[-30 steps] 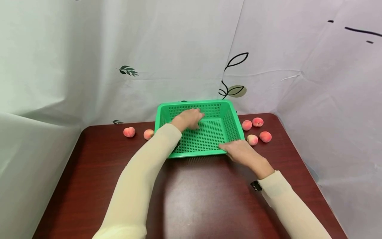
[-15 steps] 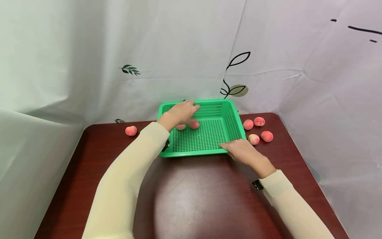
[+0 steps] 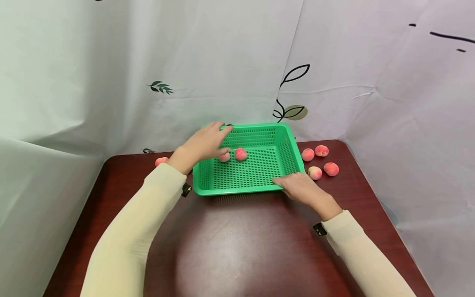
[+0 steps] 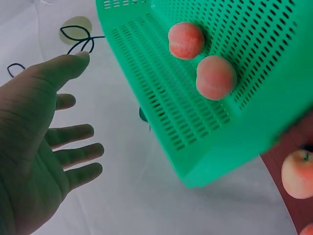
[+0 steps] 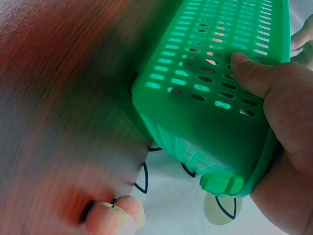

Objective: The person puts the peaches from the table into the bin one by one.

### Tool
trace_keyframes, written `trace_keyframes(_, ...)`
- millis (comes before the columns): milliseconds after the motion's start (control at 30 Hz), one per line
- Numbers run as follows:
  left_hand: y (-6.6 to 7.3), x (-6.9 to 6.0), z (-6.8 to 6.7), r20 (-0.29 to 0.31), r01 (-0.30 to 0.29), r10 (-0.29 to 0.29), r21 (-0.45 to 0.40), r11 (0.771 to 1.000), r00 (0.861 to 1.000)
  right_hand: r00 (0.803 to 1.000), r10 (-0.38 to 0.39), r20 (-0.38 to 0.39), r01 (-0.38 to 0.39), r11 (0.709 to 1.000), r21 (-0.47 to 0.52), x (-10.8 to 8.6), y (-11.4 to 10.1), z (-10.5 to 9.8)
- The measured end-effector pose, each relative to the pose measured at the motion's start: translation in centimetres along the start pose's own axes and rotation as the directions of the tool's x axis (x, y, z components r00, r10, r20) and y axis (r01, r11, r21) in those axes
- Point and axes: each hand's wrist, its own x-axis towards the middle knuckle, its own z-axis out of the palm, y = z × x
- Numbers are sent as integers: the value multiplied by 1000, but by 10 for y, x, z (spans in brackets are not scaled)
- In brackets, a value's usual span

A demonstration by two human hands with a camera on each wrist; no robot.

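A green plastic basket with slotted walls stands at the table's back. Two peaches, a pinkish-red one and a paler one, lie on its floor toward the left. My left hand is over the basket's left side, holding nothing; in the left wrist view its fingers are spread and apart from both peaches. With my right hand I grip the front rim near the right corner. The right wrist view has that thumb against the slotted wall; the other fingers are hidden.
Right of the basket lie several loose peaches. Another peach is on the left, partly behind my left arm. The dark red wooden table meets a pale patterned cloth behind the basket.
My left hand has moved left and up from inside the basket, uncovering the two peaches on its floor. My right hand keeps its grip on the rim.
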Motion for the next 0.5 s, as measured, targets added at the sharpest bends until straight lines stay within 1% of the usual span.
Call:
trace_keyframes(167,-6,-23,2,-55,-4,5,10,1000,998,1000,5,-5,-5,1000,3,1,0,-1)
trace_keyframes(233,-8,-31,4,-69,8,-8,10,1000,998,1000,7,3,-7,1000,1,1,-1,-1)
trace_keyframes(367,-16,-45,14,-85,54,-54,-5,999,995,1000,9,15,-9,1000,3,1,-1,0)
trace_keyframes(500,-28,-56,25,-95,109,-112,-34,993,989,1000,12,15,-12,1000,1,1,-1,0)
